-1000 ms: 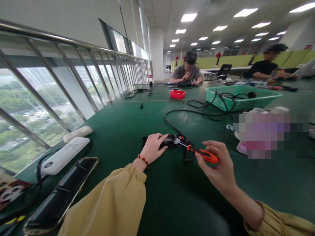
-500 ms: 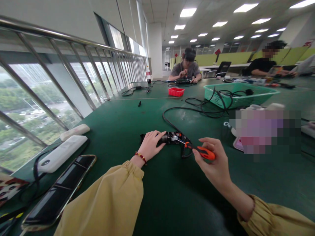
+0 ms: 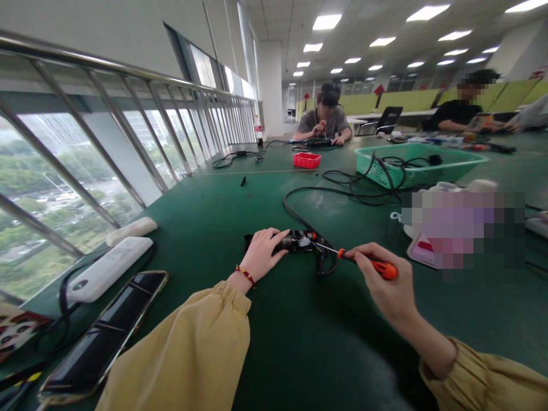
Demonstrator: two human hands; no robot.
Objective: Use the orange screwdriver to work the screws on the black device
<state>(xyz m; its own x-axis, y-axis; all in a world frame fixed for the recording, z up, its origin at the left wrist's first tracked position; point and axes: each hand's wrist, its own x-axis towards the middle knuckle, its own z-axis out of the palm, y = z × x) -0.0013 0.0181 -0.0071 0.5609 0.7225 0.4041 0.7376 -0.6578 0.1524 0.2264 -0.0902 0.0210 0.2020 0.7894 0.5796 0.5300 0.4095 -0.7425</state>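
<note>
My left hand [image 3: 264,252] lies over a black corded device [image 3: 295,242], its fingers wrapped around the body and holding it against the green table. The device's right end is uncovered and shows small wires and a silvery part; its left end is mostly hidden by the hand. In my right hand [image 3: 387,279] is a screwdriver [image 3: 385,269] with an orange and black handle, pinched between thumb and fingers. Its thin shaft slants left, with the tip close to the exposed wires; whether it touches them I cannot tell. A black cable [image 3: 295,214] runs from the device's right end.
A phone [image 3: 107,331] and white power bank [image 3: 112,268] lie at the left. Farther back are a red tray [image 3: 307,161] and a green basket [image 3: 428,181] with cables. A blurred-out pink item [image 3: 454,228] sits right. Two people [image 3: 327,117] work across the table.
My right hand has moved to the right with the screwdriver, drawing its tip back from the device's silvery part. My left hand and the device stay in place.
</note>
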